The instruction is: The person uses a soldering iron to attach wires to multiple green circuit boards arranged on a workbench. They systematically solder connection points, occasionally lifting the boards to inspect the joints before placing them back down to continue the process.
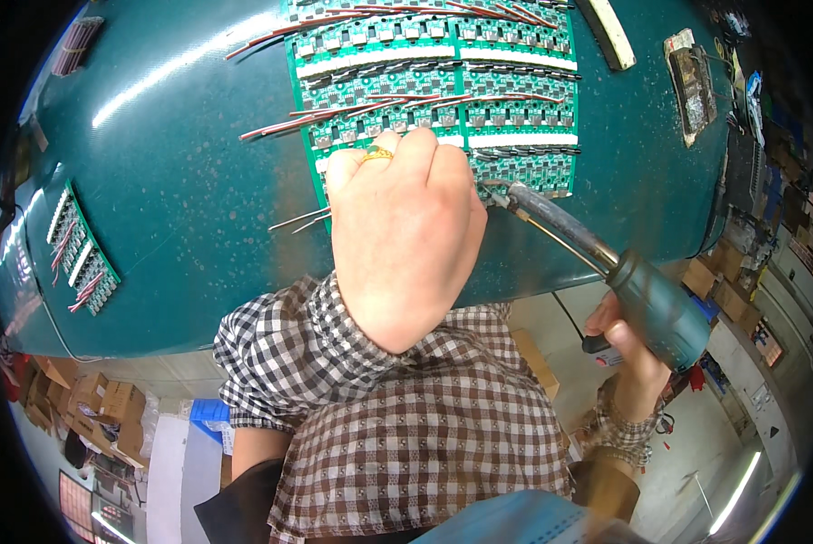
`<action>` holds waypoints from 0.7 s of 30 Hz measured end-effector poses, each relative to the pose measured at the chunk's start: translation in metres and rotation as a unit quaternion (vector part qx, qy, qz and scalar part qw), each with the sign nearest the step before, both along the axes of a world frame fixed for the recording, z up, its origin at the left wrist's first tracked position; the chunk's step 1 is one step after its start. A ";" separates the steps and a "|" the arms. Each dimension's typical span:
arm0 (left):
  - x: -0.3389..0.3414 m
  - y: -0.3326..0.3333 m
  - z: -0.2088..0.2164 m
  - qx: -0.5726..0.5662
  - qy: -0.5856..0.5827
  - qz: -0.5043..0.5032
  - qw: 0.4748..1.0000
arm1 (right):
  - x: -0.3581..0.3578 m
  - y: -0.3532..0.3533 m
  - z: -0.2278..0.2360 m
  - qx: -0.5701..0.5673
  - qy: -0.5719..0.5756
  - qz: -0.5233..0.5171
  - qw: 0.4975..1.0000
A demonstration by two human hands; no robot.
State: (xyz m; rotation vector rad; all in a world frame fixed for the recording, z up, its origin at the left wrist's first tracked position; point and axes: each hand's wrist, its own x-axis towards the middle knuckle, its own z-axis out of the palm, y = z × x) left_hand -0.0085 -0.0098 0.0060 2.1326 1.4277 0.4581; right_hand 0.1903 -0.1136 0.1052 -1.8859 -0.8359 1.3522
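Note:
A large green circuit board panel (384, 136) lies on the table, with rows of small chips, white strips and metal connectors. My left hand (411, 227), wearing a ring, is closed over its near part, knuckles up. Its fingertips are hidden beneath it, so what they pinch does not show. Thin wire ends (299, 219) stick out to the left from under this hand. My right hand (637, 349) grips the green handle of a soldering iron (658, 313). A thin tube runs along its metal shaft, and its tip reaches the board just right of my left fingers.
Red, white and black wires (361, 109) lie across the panel's rows. A smaller circuit board piece (82, 254) rests at the left of the green table (198, 181). A wire bundle (77, 45) sits far left. A pale bar (608, 34) and a worn, stained block (690, 88) lie far right.

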 end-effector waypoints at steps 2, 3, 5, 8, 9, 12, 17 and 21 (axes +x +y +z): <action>0.000 0.000 -0.002 0.003 -0.001 0.000 1.000 | -0.001 0.001 -0.002 0.002 -0.025 0.001 1.000; 0.000 0.000 -0.001 0.001 -0.003 -0.002 1.000 | -0.005 0.001 -0.004 0.003 -0.050 -0.003 0.999; 0.000 0.001 0.000 -0.001 -0.006 -0.004 1.000 | -0.006 0.002 -0.004 0.002 -0.075 -0.005 0.997; -0.001 0.000 -0.001 0.003 -0.006 -0.003 1.000 | -0.006 0.002 -0.004 -0.001 -0.076 0.001 0.997; 0.000 0.001 -0.001 0.002 -0.007 -0.002 1.000 | -0.006 0.002 -0.004 0.002 -0.078 0.002 0.997; 0.000 0.001 0.000 -0.001 -0.008 -0.001 1.000 | -0.005 0.003 -0.004 0.000 -0.075 0.011 0.997; 0.000 0.001 0.000 -0.001 -0.011 -0.002 1.000 | -0.003 0.003 -0.002 -0.003 -0.047 0.009 0.999; 0.001 0.001 -0.001 0.005 -0.005 -0.004 1.000 | -0.001 0.004 -0.001 0.013 -0.013 0.009 1.000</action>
